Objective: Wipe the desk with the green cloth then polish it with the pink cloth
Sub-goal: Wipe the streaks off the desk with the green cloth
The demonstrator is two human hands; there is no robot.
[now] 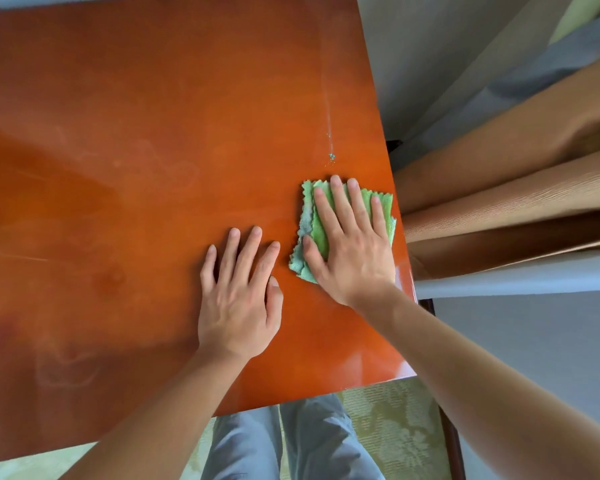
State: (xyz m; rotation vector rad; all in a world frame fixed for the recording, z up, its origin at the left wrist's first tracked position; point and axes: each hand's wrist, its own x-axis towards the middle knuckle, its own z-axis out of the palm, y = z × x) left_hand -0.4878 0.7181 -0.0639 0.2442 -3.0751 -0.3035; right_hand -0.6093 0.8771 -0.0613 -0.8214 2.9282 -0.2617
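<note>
- Right hand (352,244) flat, fingers spread, pressing folded green cloth (340,230) near desk (136,150) right edge.
- Left hand (239,292) open, bracing on bare wood.
- Keep even pressure; sweep toward specks (332,156), overlapping passes.
- Pink cloth not visible.

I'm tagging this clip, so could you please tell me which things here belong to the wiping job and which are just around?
Job: green cloth, desk, right hand, left hand.
Around: tan curtains, patterned floor.
</note>
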